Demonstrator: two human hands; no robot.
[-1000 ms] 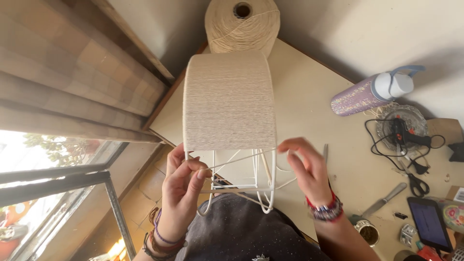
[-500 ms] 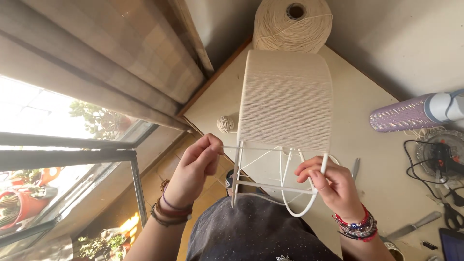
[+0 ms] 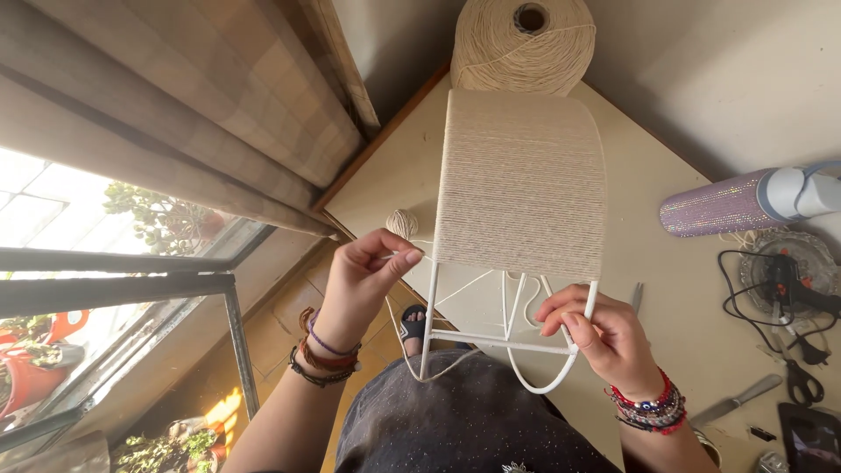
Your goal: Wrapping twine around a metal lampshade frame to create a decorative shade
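A white wire lampshade frame [image 3: 508, 337] stands on my lap, most of it wrapped in cream cord [image 3: 523, 180]. My left hand [image 3: 368, 276] pinches a strand of cord at the frame's left upright, just below the wrapped part. My right hand [image 3: 600, 337] grips the frame's lower right bar and ring. A small ball of the same cord [image 3: 402, 222] lies on the table just left of the frame. A large cone of cream cord [image 3: 523, 44] stands behind the frame at the table's far end.
The beige table [image 3: 674, 289] holds a glittery purple bottle [image 3: 736, 203] lying at right, a small black fan with cable [image 3: 784, 280], scissors [image 3: 797, 372], a knife [image 3: 736, 405] and a phone [image 3: 810, 434]. Curtains [image 3: 175, 96] and a window [image 3: 105, 289] fill the left.
My view shifted left, so frame and table sit further right. My left hand rose to the frame's left upright and pinched the strand; my right hand keeps its grip on the lower frame.
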